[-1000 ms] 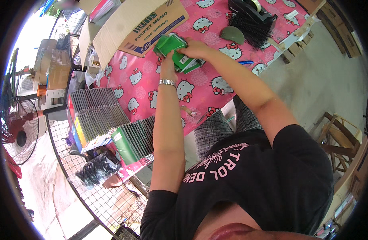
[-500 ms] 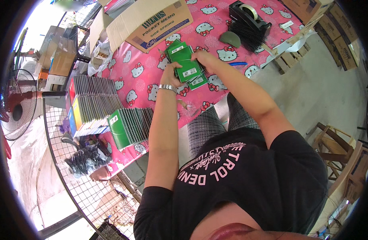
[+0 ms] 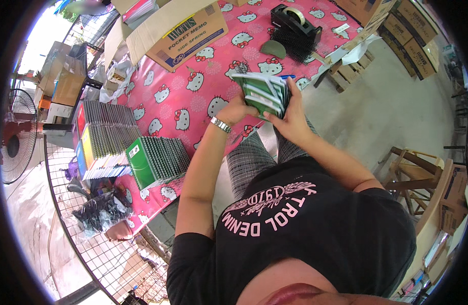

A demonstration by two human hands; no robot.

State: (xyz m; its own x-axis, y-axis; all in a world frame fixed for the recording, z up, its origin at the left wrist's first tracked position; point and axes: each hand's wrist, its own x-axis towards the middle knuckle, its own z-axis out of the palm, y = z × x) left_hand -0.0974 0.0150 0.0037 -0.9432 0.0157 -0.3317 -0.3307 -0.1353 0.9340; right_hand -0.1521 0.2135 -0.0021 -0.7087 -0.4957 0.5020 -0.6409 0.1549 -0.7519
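Green notebooks [image 3: 263, 93], pink cat-patterned tablecloth [image 3: 185, 99], black tape dispenser [image 3: 295, 20]

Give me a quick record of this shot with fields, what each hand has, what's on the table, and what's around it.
left hand: left hand on the near edge of the stack of green notebooks, wristwatch on the wrist
right hand: right hand cups the stack from below, grip closed on it
stack position: held up over the table edge
table: pink patterned tablecloth
on table: cardboard box, black tape dispenser, rows of spiral notebooks
surroundings: standing fan, wooden stool
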